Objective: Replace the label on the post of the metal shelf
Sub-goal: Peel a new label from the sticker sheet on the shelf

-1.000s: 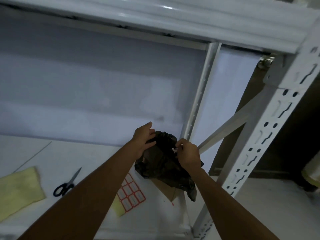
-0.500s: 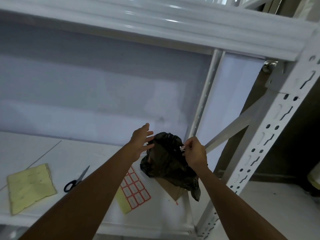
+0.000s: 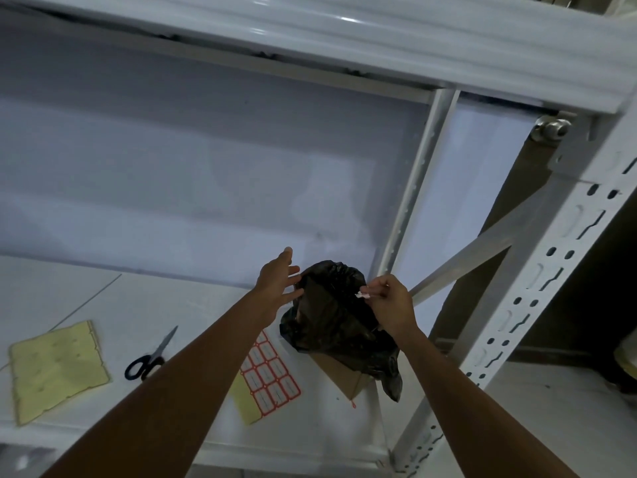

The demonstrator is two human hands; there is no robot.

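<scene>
A black plastic bag point(image 3: 337, 319) stands on the white shelf board over a brown cardboard box point(image 3: 344, 377). My left hand point(image 3: 279, 284) is at the bag's left rim, fingers spread and touching it. My right hand point(image 3: 389, 305) pinches a small crumpled white and red label scrap point(image 3: 363, 294) above the bag's mouth. A sheet of red-bordered blank labels point(image 3: 270, 377) lies on the shelf below my left forearm. The perforated white front post point(image 3: 537, 288) rises at the right; no label shows on it.
Black-handled scissors point(image 3: 151, 357) and a yellow cloth point(image 3: 57, 369) lie on the shelf point(image 3: 172, 305) at the left. A rear post point(image 3: 410, 191) and a diagonal brace point(image 3: 482, 250) stand behind the bag. An upper shelf beam point(image 3: 344, 32) runs overhead. A round metal knob point(image 3: 549, 129) is at upper right.
My left hand has opened and drawn slightly off the bag's rim. My right hand has lifted the scrap a little above the bag's mouth. The view has tilted upward.
</scene>
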